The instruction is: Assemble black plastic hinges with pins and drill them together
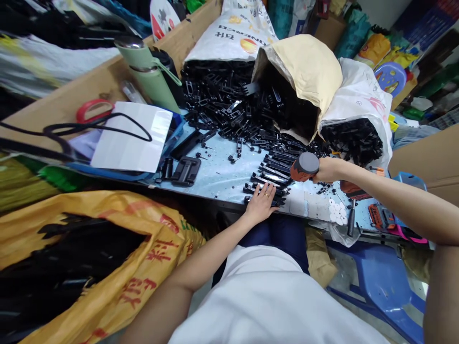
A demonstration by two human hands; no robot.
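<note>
While the left hand (261, 204) lay open, fingers spread over a row of black parts (274, 169) at the near edge of the blue tabletop (222, 177), the right hand (328, 170) gripped an orange-and-black power tool (304, 167) just above the row's right end. Behind the row, loose black pieces (229, 107) spread in a heap before a printed white sack (233, 33), a tan sack (304, 62) and, farther right, another white sack (369, 95). A green bottle (152, 79) and a white card (131, 138) were to the left. White discs (337, 211) and a black-handled tool (352, 220) lay at the near right.
</note>
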